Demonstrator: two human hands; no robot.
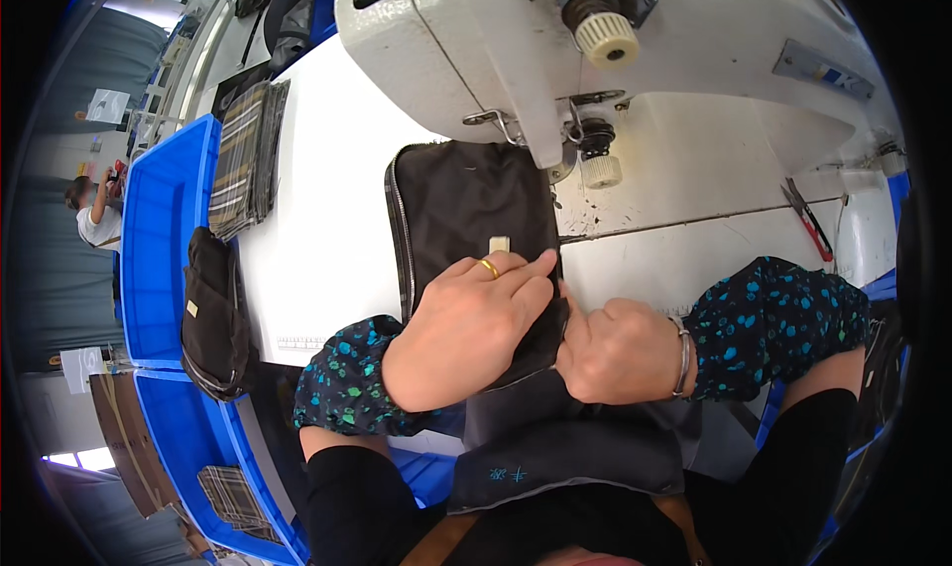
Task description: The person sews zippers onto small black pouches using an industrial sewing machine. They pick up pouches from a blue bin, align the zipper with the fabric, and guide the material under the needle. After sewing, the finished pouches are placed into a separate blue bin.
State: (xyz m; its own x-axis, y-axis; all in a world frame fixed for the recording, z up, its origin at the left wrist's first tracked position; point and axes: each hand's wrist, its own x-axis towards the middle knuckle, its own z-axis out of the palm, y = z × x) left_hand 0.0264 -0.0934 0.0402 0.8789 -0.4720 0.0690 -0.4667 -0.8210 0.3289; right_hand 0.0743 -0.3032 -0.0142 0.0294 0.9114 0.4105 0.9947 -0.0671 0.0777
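A black fabric pouch (471, 199) lies flat on the white sewing table, its far right corner beside the needle area of the sewing machine (466, 40). A zipper (401, 224) runs down its left side, and a small beige tab (500, 244) shows in the middle. My left hand (471, 318) rests across the near part of the pouch, fingers stretched toward its right edge. Curled at the near right corner, my right hand (620, 353) grips the pouch's edge between thumb and fingers. Part of that edge is hidden under both hands.
Left of the table stand blue bins (174, 258). A stack of plaid fabric pieces (248, 159) and another black pouch (213, 313) lie by the bin's edge. Red-handled thread snips (808, 219) lie at the right. A person (97, 214) is far off at left.
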